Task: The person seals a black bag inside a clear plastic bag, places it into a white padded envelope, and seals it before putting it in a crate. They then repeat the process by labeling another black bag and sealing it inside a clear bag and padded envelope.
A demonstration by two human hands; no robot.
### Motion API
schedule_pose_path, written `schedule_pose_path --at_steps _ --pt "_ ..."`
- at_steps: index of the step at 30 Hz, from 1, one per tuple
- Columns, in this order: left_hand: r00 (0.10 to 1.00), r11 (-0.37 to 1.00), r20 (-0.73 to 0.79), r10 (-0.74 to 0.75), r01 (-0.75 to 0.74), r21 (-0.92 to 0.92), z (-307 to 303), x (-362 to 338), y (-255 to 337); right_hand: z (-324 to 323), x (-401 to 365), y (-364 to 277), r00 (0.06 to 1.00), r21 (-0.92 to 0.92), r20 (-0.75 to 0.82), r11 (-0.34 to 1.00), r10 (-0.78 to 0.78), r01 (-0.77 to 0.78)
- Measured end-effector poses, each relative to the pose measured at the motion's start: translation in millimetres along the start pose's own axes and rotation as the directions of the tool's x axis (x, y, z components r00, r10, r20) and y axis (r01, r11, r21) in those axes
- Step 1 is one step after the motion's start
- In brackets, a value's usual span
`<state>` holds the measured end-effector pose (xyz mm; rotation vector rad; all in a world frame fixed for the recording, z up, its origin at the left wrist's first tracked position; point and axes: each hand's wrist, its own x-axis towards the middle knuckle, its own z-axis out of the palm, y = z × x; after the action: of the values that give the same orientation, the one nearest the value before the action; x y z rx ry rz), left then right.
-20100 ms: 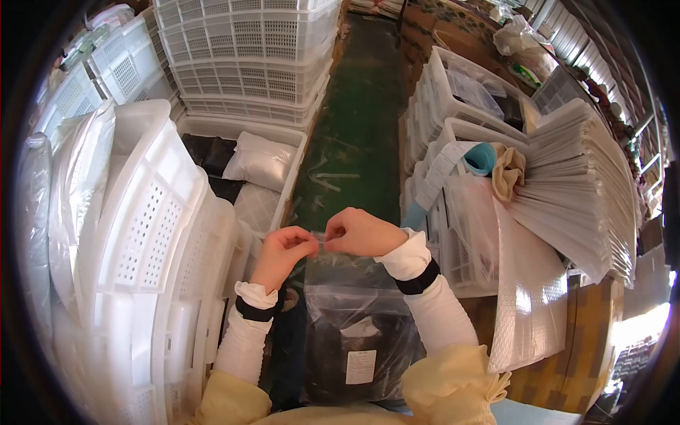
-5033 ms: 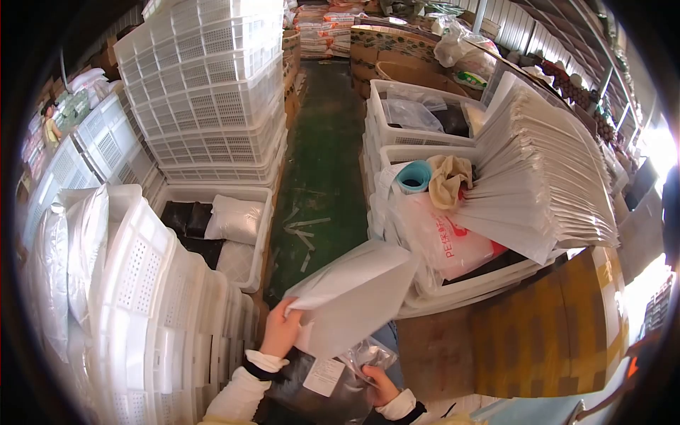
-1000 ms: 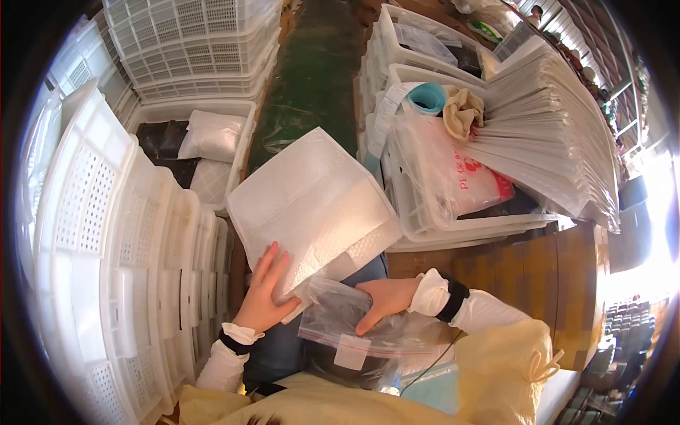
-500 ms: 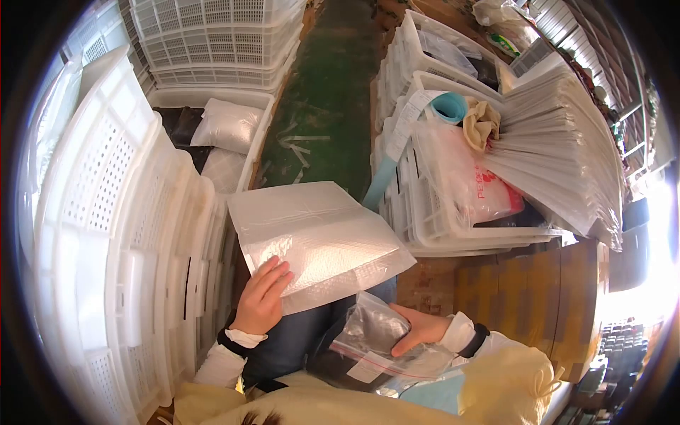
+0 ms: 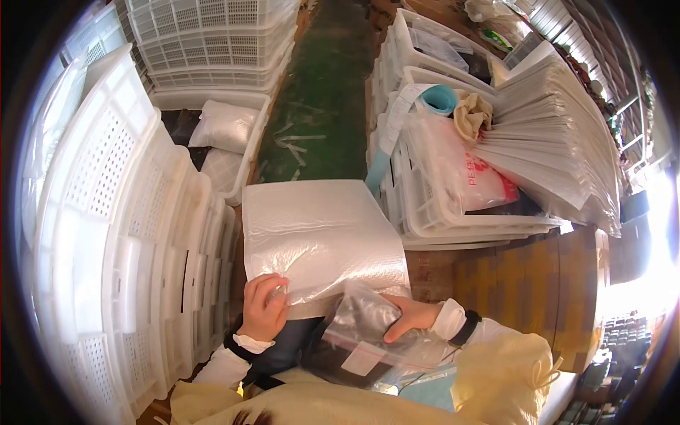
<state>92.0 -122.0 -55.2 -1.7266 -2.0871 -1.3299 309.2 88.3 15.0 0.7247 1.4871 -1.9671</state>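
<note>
A silvery-white bubble mailer (image 5: pixel 322 230) lies spread out in front of me, its lower edge towards my body. My left hand (image 5: pixel 263 309) pinches its lower left edge, with the fingers curled at the opening side. Lower right of it, a clear zip bag (image 5: pixel 361 333) with something dark inside and a white label overlaps the mailer's bottom edge. My right hand (image 5: pixel 412 316) grips that bag, thumb across its front and the other fingers hidden behind. Below the bag, a light blue sheet (image 5: pixel 432 389) shows near my lap.
Tall stacks of white crates (image 5: pixel 106 205) stand on the left. An open crate (image 5: pixel 258 142) holds silver packages (image 5: pixel 227 124). At right, other crates (image 5: pixel 418 205) carry a fan of white mailers (image 5: pixel 545 134) and a blue label roll (image 5: pixel 439 100). Taped cardboard boxes (image 5: pixel 531 290) sit below them.
The mailer has turned straighter and its lower edge has come nearer the zip bag. My left hand now curls at its edge instead of lying on it; the bag is slightly higher.
</note>
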Motion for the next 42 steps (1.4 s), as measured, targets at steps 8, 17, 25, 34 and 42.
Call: schedule_pose_path --at_steps 8,17,25,34,42 --pt "0.986 0.987 -0.069 -0.152 0.155 0.044 8.3 48.3 30.0 -2.4 4.9 10.4 1.000 0.057 0.018 0.998 -0.022 0.021" --pt "0.988 0.990 0.080 0.133 -0.130 -0.049 -2.6 20.1 31.9 -3.6 4.2 13.6 0.999 0.023 -0.051 1.000 -0.015 0.016" --pt "0.974 0.999 0.222 -0.036 0.031 0.027 -9.3 -5.5 20.4 -0.6 -18.0 82.3 0.956 0.431 -0.222 0.861 -0.190 0.271" --pt "0.867 0.862 0.147 -0.475 0.492 -0.117 -12.8 -24.8 24.0 14.5 -14.3 198.1 0.854 0.654 -0.498 0.582 -0.150 0.484" --pt "0.828 0.727 0.181 -0.531 0.554 -0.405 -3.9 -22.9 31.9 54.2 -10.7 156.2 0.756 0.588 -0.626 0.520 -0.193 0.620"
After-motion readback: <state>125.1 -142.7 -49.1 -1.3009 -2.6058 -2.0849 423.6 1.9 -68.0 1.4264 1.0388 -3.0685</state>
